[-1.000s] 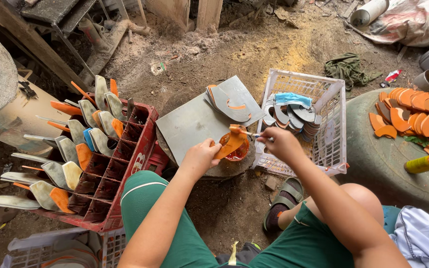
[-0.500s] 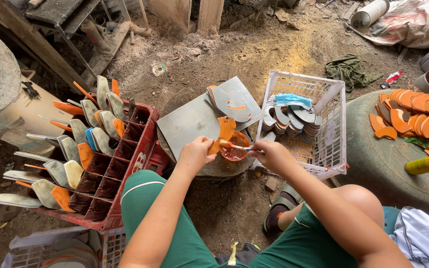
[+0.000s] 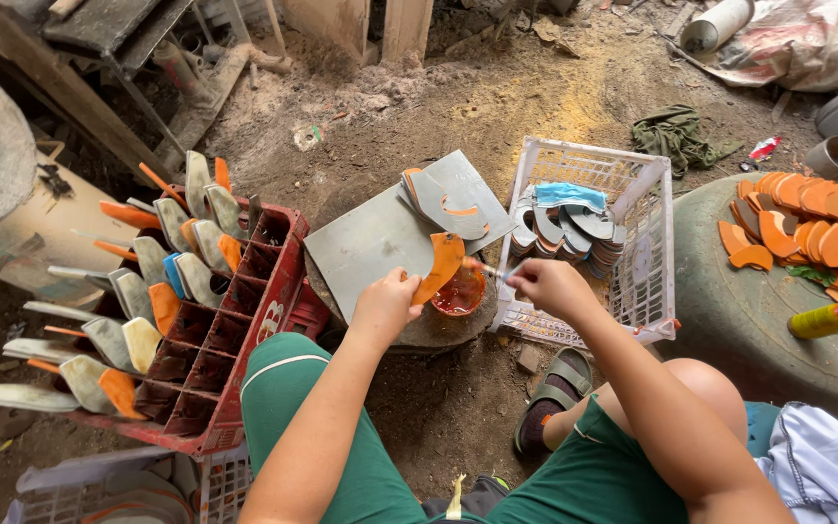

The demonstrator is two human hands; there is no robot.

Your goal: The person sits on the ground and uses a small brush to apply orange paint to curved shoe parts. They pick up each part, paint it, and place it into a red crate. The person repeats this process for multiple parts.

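Note:
My left hand [image 3: 383,307] holds a curved orange-painted blade piece [image 3: 440,265] upright over a small pot of orange paint [image 3: 461,294]. My right hand [image 3: 547,284] grips a thin paintbrush [image 3: 488,269] whose tip touches the piece. The pot stands on a round stump beside a grey metal sheet [image 3: 380,243] that carries a few unpainted grey curved pieces [image 3: 443,202].
A red crate [image 3: 244,320] at left holds several grey and orange pieces standing in its cells. A white plastic basket [image 3: 623,243] at right holds grey pieces. Painted orange pieces [image 3: 817,218] and a yellow bottle [image 3: 831,318] lie on a round grey surface. Dirt floor all around.
My left hand has turned the orange piece upright and lifted it slightly. My right hand has drawn back to the right with the brush.

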